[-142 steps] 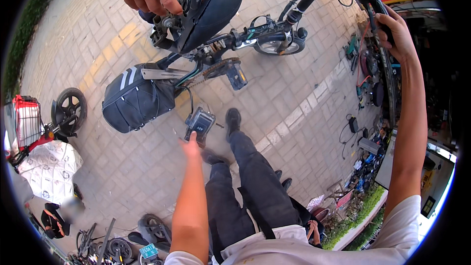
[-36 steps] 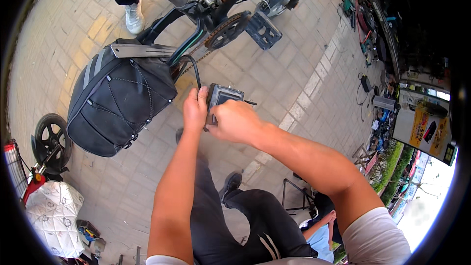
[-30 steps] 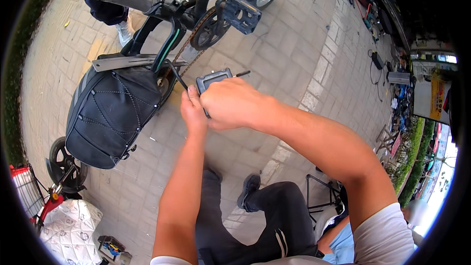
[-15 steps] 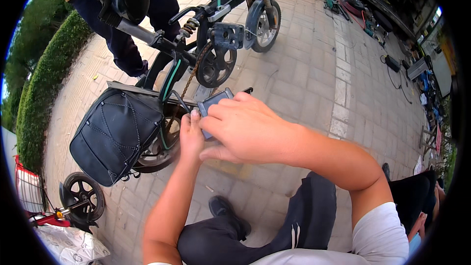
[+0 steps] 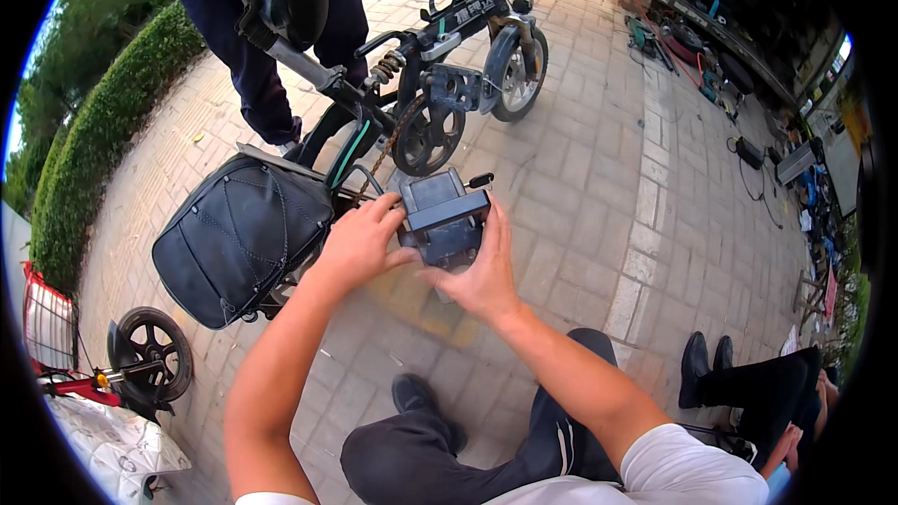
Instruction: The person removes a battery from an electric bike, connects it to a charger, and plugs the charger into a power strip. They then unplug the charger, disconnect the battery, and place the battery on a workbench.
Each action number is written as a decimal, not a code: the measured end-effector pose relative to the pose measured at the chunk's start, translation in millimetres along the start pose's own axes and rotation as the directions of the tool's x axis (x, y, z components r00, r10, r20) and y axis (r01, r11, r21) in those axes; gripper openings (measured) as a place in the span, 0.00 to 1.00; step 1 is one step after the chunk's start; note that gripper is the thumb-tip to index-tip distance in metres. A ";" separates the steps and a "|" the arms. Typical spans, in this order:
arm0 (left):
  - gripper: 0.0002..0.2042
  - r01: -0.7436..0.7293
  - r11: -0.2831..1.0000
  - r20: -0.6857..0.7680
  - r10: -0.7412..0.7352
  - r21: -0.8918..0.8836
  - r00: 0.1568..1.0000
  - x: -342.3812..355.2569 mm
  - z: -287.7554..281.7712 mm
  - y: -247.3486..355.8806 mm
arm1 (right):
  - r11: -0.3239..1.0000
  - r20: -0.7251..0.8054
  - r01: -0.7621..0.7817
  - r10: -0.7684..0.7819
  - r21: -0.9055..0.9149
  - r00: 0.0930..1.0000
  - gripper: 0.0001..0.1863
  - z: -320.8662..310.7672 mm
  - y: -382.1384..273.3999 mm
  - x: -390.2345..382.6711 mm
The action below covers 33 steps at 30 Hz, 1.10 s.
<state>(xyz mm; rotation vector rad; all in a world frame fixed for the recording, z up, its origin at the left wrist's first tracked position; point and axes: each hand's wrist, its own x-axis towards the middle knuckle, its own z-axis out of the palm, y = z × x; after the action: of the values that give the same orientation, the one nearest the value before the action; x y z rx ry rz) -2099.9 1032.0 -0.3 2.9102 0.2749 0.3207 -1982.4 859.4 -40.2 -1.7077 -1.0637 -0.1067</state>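
Between my two hands is a dark grey, boxy plastic part (image 5: 447, 215) with a raised bar across it. A black piece shaped like a key head (image 5: 481, 180) sticks out from its far right side. My left hand (image 5: 360, 241) is closed on the left edge, thumb near the bottom. My right hand (image 5: 485, 266) grips the right side, fingers along the edge and thumb below. Just beyond stands a black folding bike (image 5: 383, 117) with a coil spring, chain and pedal. A black bag (image 5: 238, 238) sits over its rear wheel, left of my left hand.
Behind the bike's seat stands a person in dark trousers (image 5: 251, 84). At lower left is a red bike's wheel (image 5: 152, 353). A seated person's dark-clad legs (image 5: 758, 388) reach in from the right. Tools and cables (image 5: 655, 42) lie along the far right; a hedge (image 5: 112, 117) borders the left.
My right hand has moved from across the top of the boxy part to its right side, uncovering the part. My left hand has shifted to its left edge. The view has moved slightly.
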 end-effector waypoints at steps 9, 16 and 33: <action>0.23 0.030 0.995 0.171 -0.046 0.092 0.984 15.8 12.9 13.2 | 0.999 -0.005 0.047 -0.047 -0.004 0.999 0.65 -0.9 28.3 15.4; 0.20 -0.054 0.994 0.035 0.058 -0.091 0.998 12.6 28.9 4.2 | 1.000 -0.017 -0.005 0.005 0.001 1.000 0.64 0.0 31.2 8.5; 0.16 -0.075 0.963 -0.037 0.068 -0.259 0.997 15.3 21.9 2.8 | 1.000 -0.039 0.000 -0.001 -0.021 0.999 0.62 6.2 30.6 8.5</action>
<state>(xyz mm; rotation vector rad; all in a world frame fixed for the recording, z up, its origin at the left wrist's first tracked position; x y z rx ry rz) -2079.7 1028.5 -17.6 2.6612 0.1206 0.3786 -1958.8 868.5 -60.5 -1.7180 -1.0376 -0.1511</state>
